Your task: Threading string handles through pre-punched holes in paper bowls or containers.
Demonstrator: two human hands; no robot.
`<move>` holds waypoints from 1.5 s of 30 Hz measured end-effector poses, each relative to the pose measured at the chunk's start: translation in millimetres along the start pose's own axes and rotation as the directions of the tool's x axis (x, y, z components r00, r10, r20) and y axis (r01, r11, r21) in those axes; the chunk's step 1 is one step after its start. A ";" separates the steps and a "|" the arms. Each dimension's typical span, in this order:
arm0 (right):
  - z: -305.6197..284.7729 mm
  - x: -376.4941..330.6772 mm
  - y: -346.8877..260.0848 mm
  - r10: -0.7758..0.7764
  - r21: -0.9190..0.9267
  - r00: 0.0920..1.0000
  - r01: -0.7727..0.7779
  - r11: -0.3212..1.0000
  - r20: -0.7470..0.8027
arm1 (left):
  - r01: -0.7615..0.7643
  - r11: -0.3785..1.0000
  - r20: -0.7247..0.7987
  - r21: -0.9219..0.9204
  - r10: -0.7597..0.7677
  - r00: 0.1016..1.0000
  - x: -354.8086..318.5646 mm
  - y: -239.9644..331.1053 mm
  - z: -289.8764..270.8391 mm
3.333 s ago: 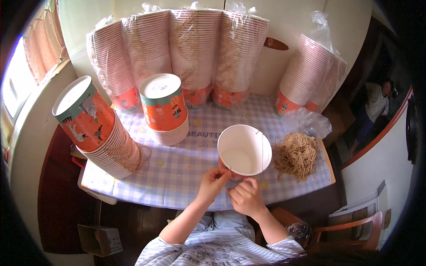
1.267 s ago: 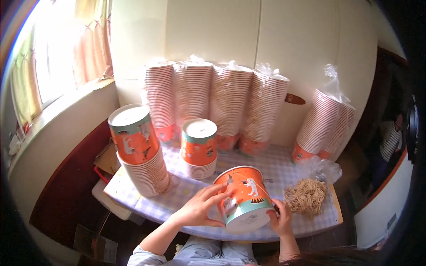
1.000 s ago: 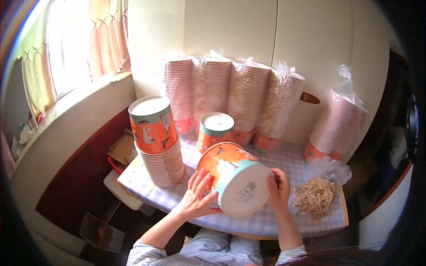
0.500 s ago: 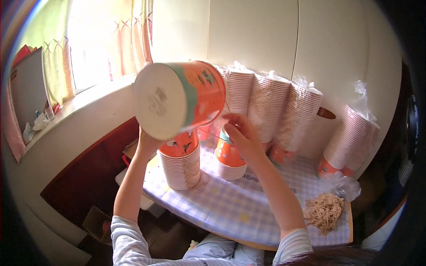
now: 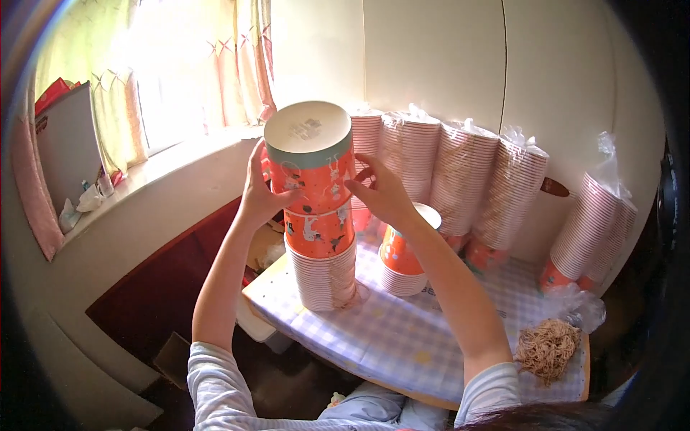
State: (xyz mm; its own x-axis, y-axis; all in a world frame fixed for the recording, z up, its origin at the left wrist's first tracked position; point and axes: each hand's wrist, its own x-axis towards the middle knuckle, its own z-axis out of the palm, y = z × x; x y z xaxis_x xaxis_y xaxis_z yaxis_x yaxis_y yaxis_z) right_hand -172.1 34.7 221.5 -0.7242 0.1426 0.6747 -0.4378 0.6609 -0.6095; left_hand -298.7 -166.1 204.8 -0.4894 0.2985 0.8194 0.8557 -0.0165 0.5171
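An orange paper bucket point(image 5: 310, 178) with a teal band is upside down, its pale base facing up. It sits over the top of a tall nested stack of the same buckets point(image 5: 325, 276) at the table's far left. My left hand point(image 5: 264, 192) grips the bucket's left side, thumb across its front. On the other side my right hand point(image 5: 379, 190) holds it with the thumb against the wall and the fingers curled, partly hidden. Right of the stack stands a shorter group of upturned buckets point(image 5: 402, 251), partly behind my right forearm.
Several tall plastic-wrapped bucket stacks point(image 5: 463, 172) line the wall, with more wrapped stacks point(image 5: 586, 230) at the right. A tangle of beige strings point(image 5: 550, 350) and a clear plastic bag point(image 5: 575, 307) lie on the checked tablecloth point(image 5: 381, 341). A windowsill point(image 5: 165, 172) runs along the left.
The bucket has turned from tilted sideways to upside down and come down onto the tall stack. My right hand has moved from the thin handle to the bucket's side.
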 end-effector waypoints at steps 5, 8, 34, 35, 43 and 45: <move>0.1 -1.9 21.1 0.054 -0.097 0.995 -0.046 0.994 0.080 | 0.101 0.994 0.023 0.047 -0.103 0.994 -12.2 -16.7 20.1; 6.0 -8.6 40.6 0.106 -0.127 0.984 -0.088 0.988 0.145 | 0.099 0.987 -0.008 0.130 -0.099 0.995 -23.5 -28.2 34.6; 41.5 -38.4 80.6 0.098 -0.161 0.984 -0.074 0.984 0.147 | 0.255 0.962 0.028 0.101 -0.259 0.965 -60.3 -55.8 41.3; 42.5 -39.0 83.3 0.101 -0.162 0.984 -0.078 0.984 0.144 | 0.257 0.962 0.027 0.091 -0.260 0.965 -60.9 -55.1 41.4; 41.0 -54.8 102.4 0.162 -0.136 0.975 -0.142 0.981 0.153 | 0.230 0.973 0.017 0.025 -0.230 0.973 -65.3 -67.8 46.6; 31.8 -61.8 120.0 -0.012 -0.301 1.000 0.010 0.954 -0.006 | 0.220 0.975 0.027 -0.032 -0.219 0.975 -66.3 -70.8 45.9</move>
State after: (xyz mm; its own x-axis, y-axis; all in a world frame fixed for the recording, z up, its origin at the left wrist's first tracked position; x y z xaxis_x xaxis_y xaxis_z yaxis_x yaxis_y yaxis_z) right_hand -196.8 81.9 93.4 -0.7157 0.1389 0.6845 -0.2642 0.8533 -0.4495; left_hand -319.1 -140.9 102.5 -0.6601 0.3205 0.6793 0.7214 0.0186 0.6922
